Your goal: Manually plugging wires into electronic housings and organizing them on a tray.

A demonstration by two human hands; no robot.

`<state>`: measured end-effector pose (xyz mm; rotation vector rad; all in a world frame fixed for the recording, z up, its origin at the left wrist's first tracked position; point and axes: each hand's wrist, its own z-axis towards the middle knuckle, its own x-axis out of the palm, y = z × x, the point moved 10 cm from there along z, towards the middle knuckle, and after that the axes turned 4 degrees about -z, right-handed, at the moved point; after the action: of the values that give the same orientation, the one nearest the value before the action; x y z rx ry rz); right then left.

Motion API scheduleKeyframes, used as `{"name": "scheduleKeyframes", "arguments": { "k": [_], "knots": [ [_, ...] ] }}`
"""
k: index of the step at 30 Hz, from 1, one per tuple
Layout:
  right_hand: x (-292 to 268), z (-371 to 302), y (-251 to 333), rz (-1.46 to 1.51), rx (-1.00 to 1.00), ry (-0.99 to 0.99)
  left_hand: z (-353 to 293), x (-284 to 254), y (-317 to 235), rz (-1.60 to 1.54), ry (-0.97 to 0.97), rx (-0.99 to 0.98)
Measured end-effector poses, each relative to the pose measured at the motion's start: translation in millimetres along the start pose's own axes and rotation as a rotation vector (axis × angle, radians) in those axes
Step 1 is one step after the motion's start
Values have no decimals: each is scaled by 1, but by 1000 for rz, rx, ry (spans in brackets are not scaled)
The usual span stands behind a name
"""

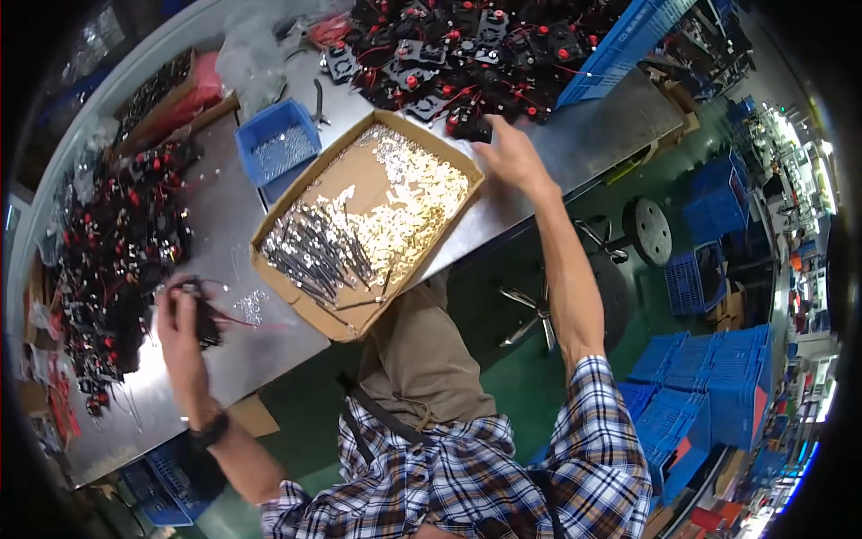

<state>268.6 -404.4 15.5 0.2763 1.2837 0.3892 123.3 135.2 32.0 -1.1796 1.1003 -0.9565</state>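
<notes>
My left hand [181, 337] is curled around a black part with red wires [206, 316], just above the metal bench at the right edge of the left-hand heap of similar black parts [121, 260]. Its wires trail to the right, over a small scatter of silver bits [251, 307]. At the far side, my right hand [515, 160] reaches to the near edge of a second heap of black fan-like parts with red pieces [476, 63]. Its thumb and index finger are spread beside a black part [464, 124]; whether they touch it I cannot tell.
Between my hands lies a shallow cardboard tray [337, 175] of brass-coloured pieces and dark sleeved strips, overhanging the bench's front edge. Behind it stand a blue bin of small metal pieces [280, 153] and pliers [319, 101]. A stool [646, 232] and blue crates [696, 364] are at right.
</notes>
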Motion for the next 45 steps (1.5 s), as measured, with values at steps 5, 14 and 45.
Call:
{"name": "scheduleKeyframes", "arguments": {
  "k": [5,14,45],
  "knots": [
    [42,51,-40,-35,-13,293,100,-115,-70,867,-330,557],
    [16,26,-29,-4,-20,160,88,-117,-94,907,-651,676],
    [81,-108,227,-7,-352,93,-116,133,24,-597,54,-250]
  ]
}}
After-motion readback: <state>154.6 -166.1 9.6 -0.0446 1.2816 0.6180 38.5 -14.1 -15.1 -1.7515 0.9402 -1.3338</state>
